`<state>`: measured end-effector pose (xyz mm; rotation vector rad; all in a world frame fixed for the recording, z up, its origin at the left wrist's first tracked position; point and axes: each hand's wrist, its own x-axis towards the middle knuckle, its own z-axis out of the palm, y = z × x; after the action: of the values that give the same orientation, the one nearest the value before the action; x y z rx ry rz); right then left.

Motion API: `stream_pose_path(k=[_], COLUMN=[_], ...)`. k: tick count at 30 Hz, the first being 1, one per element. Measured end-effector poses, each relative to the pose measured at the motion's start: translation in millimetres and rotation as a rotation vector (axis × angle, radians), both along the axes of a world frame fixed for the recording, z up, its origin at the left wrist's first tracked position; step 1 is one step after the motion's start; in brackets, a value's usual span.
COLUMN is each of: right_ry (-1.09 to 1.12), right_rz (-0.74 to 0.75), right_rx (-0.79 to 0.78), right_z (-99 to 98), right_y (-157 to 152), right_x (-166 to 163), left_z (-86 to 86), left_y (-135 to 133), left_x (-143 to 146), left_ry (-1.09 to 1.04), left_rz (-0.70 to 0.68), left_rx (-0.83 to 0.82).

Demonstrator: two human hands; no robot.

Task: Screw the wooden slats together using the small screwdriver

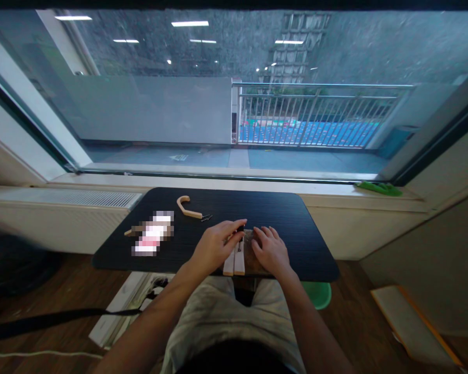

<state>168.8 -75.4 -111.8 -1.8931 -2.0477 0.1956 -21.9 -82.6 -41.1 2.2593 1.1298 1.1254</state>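
My left hand (214, 246) is closed in a pinch on a small black-ended tool (241, 228). Its exact kind is too small to make out. Just below it, a thin dark piece lies along two pale wooden strips (234, 265) at the table's near edge. Flat beside the strips is a brown board (253, 262), and my right hand (272, 250) rests on it with its fingers apart. Farther back on the table lies a curved wooden hook-shaped piece (184, 208), with several thin screws (206, 217) by its end.
The black table (296, 228) stands against a windowsill under a large window. A pixelated patch (154, 234) covers something on its left side. A green cloth (378, 188) lies on the sill. Below are a green basin (320, 295) and an open white box (125, 306).
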Motion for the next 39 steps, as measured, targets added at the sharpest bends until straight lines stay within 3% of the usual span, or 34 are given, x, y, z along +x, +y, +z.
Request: stream_pose_path(k=[21,39], right_ry=[0.082,0.049], right_rz=[-0.013,-0.035], right_rx=[-0.021,-0.037], right_z=[-4.8,2.5], right_y=[5.0,0.6], right_x=[5.0,-1.3], left_z=[2.1,2.4], left_y=[2.5,3.0], left_x=[0.3,3.4], left_ry=[0.072,0.065], left_rz=[-0.033,-0.029], left_rx=[0.012,0.008])
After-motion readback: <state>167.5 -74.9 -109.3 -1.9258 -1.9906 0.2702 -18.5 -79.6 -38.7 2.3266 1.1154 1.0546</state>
